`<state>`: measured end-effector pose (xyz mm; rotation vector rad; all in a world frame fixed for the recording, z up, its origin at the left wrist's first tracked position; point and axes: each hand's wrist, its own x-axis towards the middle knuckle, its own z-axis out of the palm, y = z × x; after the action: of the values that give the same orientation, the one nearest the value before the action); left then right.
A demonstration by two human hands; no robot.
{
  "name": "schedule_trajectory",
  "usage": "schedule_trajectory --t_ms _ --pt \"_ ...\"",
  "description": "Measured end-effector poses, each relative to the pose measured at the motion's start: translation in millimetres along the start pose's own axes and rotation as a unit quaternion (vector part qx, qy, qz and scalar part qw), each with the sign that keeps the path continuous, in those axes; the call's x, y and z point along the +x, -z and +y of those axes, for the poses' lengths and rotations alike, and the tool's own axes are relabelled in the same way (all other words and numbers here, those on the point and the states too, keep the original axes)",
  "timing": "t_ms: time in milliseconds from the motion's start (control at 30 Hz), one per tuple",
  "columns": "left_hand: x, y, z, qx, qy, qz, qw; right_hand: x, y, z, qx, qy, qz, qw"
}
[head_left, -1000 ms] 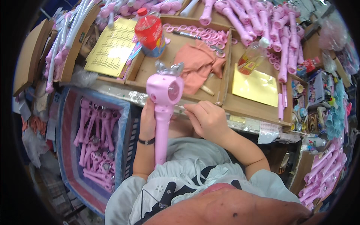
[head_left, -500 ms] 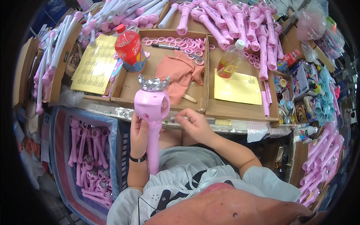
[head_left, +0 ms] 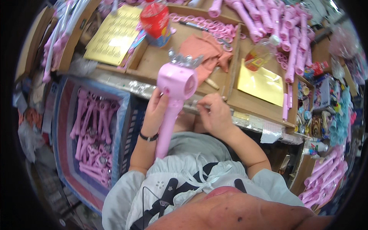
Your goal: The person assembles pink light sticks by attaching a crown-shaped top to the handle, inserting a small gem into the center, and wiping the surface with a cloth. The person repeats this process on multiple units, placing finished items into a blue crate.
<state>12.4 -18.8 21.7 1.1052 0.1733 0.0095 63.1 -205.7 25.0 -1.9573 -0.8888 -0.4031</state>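
A pink toy wand [head_left: 176,81] with a silver crown on its round, ring-shaped head stands upright, tilted a little, in front of me. My left hand [head_left: 154,112] is closed around its handle just under the head. The lower end of the handle reaches down to my clothes. To the right of the wand, apart from it, my right hand [head_left: 217,116] is raised at the table edge with its fingers curled into a pinch. What the fingertips hold, if anything, is too small to make out.
Cardboard trays on the table hold pink rings [head_left: 226,30], an orange cloth [head_left: 205,51], a red-labelled bottle [head_left: 155,21], a clear bottle [head_left: 260,53] and yellow sheets [head_left: 260,85]. A blue crate [head_left: 124,126] of finished-looking wands stands at left. More pink handles [head_left: 326,174] lie at right.
The view has shifted, so the table sits higher and tilted. My left hand still holds the wand. My right hand has turned, with its fingers more curled.
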Motion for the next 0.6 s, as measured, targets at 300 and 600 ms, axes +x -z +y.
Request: schedule_trajectory --t_ms 300,600 --pt "-0.7 3.1 -2.4 -0.023 0.001 -0.022 0.999 -2.0 5.5 -4.4 0.092 -0.19 -0.074 0.975" --pt "1.4 2.9 -2.1 -0.01 -0.017 0.006 1.0 -2.4 -5.0 -6.0 0.1 -0.147 -0.047 0.983"
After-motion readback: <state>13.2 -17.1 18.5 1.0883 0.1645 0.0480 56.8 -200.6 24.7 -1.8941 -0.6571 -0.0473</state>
